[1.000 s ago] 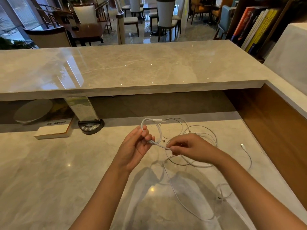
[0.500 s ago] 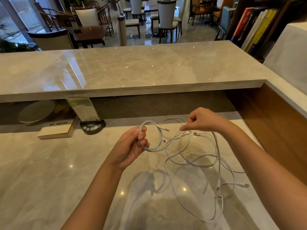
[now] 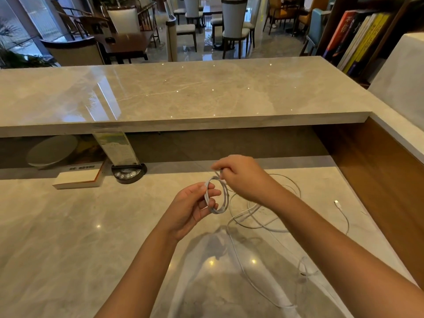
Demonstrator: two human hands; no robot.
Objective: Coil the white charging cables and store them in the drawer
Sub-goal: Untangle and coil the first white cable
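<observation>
My left hand [image 3: 195, 206] grips a small coil of white charging cable [image 3: 223, 204], its loops running between thumb and fingers. My right hand [image 3: 243, 177] pinches the same cable at the top of the coil, just above and right of my left hand. The loose length of white cable [image 3: 257, 216] trails down onto the marble counter [image 3: 68, 237] and lies in wide tangled loops to the right. One plug end [image 3: 336, 202] rests on the counter at the right. No drawer is in view.
A raised marble ledge [image 3: 183, 97] runs across behind the counter. Under it stand a black round device [image 3: 128, 174], a leaflet holder [image 3: 115, 146], a book [image 3: 79, 176] and a round plate [image 3: 52, 151]. A wooden side panel [image 3: 385, 180] bounds the right.
My right hand swung out and back to my left hand, laying another loop. The coil in my left hand is now tighter and smaller, and less cable lies loose.
</observation>
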